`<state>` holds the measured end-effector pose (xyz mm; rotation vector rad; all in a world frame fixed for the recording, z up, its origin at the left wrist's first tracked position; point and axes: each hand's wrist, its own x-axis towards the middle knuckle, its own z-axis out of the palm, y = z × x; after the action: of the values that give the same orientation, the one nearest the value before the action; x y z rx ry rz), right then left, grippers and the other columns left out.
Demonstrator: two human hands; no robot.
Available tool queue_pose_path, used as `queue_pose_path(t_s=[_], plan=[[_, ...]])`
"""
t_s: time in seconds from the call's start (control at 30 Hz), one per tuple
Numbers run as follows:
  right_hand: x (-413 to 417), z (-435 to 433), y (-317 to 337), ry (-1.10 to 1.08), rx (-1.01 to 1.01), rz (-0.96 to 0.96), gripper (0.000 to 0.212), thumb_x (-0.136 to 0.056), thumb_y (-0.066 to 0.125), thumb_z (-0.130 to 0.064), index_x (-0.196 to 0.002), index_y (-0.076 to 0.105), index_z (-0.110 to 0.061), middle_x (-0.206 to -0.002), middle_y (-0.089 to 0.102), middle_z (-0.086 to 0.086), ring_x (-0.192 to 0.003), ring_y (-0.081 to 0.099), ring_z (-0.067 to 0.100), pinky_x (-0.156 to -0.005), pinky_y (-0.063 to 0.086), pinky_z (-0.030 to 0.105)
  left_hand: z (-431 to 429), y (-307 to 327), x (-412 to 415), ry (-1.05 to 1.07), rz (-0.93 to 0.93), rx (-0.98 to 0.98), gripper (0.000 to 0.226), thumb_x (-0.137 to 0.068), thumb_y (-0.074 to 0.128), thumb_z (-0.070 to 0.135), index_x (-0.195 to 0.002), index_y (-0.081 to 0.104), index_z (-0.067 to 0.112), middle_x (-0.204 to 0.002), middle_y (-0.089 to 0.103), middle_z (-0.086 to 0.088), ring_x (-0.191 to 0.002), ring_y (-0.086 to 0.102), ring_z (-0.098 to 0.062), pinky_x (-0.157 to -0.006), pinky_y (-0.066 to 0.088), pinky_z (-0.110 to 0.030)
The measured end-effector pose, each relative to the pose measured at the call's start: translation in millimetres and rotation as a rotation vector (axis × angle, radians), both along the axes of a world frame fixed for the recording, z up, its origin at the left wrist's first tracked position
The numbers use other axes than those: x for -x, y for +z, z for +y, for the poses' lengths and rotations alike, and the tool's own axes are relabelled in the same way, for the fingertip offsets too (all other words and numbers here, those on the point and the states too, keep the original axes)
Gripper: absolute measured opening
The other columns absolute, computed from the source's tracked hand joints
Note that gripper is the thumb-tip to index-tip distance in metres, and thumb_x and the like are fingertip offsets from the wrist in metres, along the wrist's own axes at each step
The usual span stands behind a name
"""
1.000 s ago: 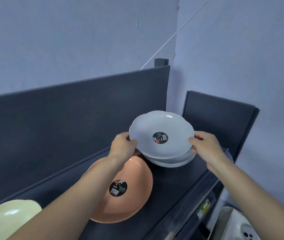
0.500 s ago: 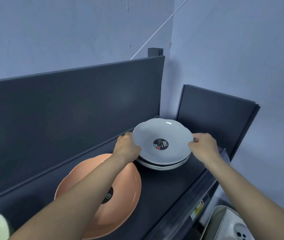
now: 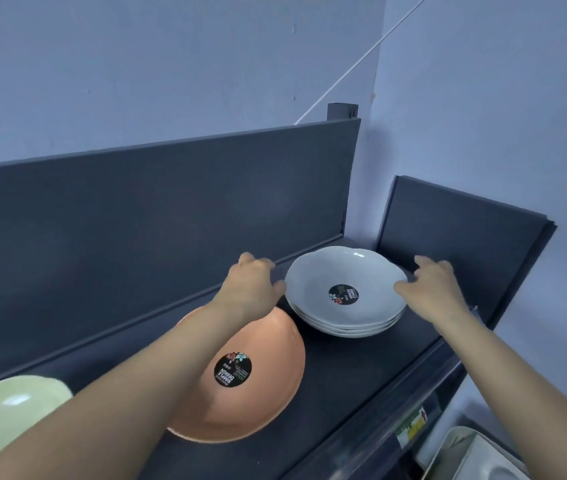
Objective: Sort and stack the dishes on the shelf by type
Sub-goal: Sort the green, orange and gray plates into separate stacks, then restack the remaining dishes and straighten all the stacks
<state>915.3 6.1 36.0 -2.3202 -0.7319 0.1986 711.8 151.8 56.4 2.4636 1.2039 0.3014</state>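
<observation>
On the shelf (image 3: pixel 344 375), the plate stack (image 3: pixel 313 296) stands right of a lone plate (image 3: pixel 268 386), a third plate (image 3: pixel 8 410) farthest left.

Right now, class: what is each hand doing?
Left hand: open, beside the top plate.
Right hand: thumb on its rim; grip cannot be told.

Seen from a single head-worn camera, close above the dark shelf (image 3: pixel 344 379), looking forward and down toward its right-hand back corner.

The stack of pale grey scalloped plates (image 3: pixel 309 306) bore a black round sticker (image 3: pixel 343 294) with red and teal flowers; the orange scalloped plate (image 3: pixel 268 393) carried a matching black sticker (image 3: pixel 233 370); the pale green plate (image 3: pixel 8 410) was plain; the dark grey metal shelf (image 3: pixel 344 375) was plain too.
</observation>
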Motion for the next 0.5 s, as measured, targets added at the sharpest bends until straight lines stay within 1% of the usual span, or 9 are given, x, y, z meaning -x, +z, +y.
queue_pose_path(t_s=[0.03,0.07,0.13,0.17,0.23,0.3,0.37,0.4,0.5], plan=[[5,2,6,0.007,-0.010,-0.059,0.054,-0.083,0.057,-0.012,-0.133,0.044,0.002,-0.132,0.042,0.020,-0.115,0.049,0.038,-0.092,0.047,0.043,1,5,14,-0.035,0.023,-0.072,0.045,-0.092,0.050,0.031,-0.134,0.049,0.014,-0.128,0.041,-0.011,-0.117,0.046,-0.029,-0.099,0.043,-0.039],[12,4,12,0.019,-0.024,-0.117,0.057,-0.083,0.058,-0.014,-0.137,0.042,-0.001,-0.133,0.042,0.020,-0.120,0.045,0.038,-0.095,0.045,0.045,3,10,29,-0.079,0.064,-0.134,0.044,-0.092,0.050,0.032,-0.133,0.051,0.016,-0.126,0.042,-0.009,-0.118,0.045,-0.028,-0.100,0.041,-0.039],[33,11,24,0.074,-0.025,-0.210,0.055,-0.084,0.059,-0.014,-0.137,0.044,-0.005,-0.131,0.046,0.019,-0.122,0.041,0.038,-0.096,0.043,0.044,6,18,63,-0.170,0.207,-0.245,0.044,-0.092,0.050,0.034,-0.133,0.050,0.020,-0.124,0.042,-0.006,-0.120,0.042,-0.025,-0.100,0.041,-0.040],[46,15,28,0.122,-0.002,-0.238,0.054,-0.085,0.059,-0.014,-0.136,0.045,-0.007,-0.130,0.047,0.017,-0.123,0.040,0.037,-0.095,0.042,0.043,8,22,83,-0.196,0.293,-0.289,0.043,-0.092,0.050,0.035,-0.133,0.049,0.023,-0.124,0.042,-0.004,-0.120,0.042,-0.024,-0.100,0.041,-0.040],[74,23,33,0.249,0.091,-0.283,0.055,-0.086,0.057,-0.015,-0.139,0.044,-0.014,-0.133,0.048,0.011,-0.126,0.039,0.033,-0.094,0.041,0.040,8,28,125,-0.202,0.423,-0.318,0.041,-0.092,0.048,0.037,-0.132,0.049,0.027,-0.124,0.042,-0.001,-0.120,0.042,-0.021,-0.100,0.041,-0.038],[104,31,35,0.397,0.180,-0.327,0.055,-0.088,0.056,-0.018,-0.141,0.041,-0.019,-0.137,0.047,0.004,-0.130,0.037,0.027,-0.097,0.040,0.038,9,34,171,-0.185,0.466,-0.316,0.039,-0.092,0.048,0.039,-0.130,0.049,0.030,-0.126,0.042,0.003,-0.121,0.043,-0.019,-0.100,0.040,-0.037],[138,38,38,0.532,0.219,-0.362,0.055,-0.089,0.056,-0.021,-0.142,0.040,-0.022,-0.140,0.043,0.000,-0.134,0.032,0.023,-0.101,0.038,0.037,7,40,224,-0.143,0.462,-0.333,0.036,-0.093,0.047,0.041,-0.128,0.049,0.031,-0.127,0.043,0.006,-0.121,0.044,-0.017,-0.100,0.040,-0.036],[157,41,40,0.586,0.225,-0.376,0.056,-0.089,0.056,-0.022,-0.143,0.040,-0.023,-0.140,0.043,0.000,-0.135,0.031,0.022,-0.102,0.036,0.036,5,43,251,-0.114,0.451,-0.345,0.036,-0.093,0.047,0.042,-0.127,0.050,0.032,-0.128,0.044,0.007,-0.122,0.044,-0.016,-0.101,0.040,-0.035],[221,52,47,0.722,0.196,-0.401,0.055,-0.089,0.054,-0.019,-0.142,0.042,-0.024,-0.136,0.046,-0.002,-0.131,0.036,0.020,-0.101,0.036,0.033,-8,53,338,-0.008,0.429,-0.381,0.038,-0.092,0.048,0.044,-0.129,0.049,0.032,-0.130,0.044,0.009,-0.122,0.045,-0.015,-0.102,0.039,-0.032]])
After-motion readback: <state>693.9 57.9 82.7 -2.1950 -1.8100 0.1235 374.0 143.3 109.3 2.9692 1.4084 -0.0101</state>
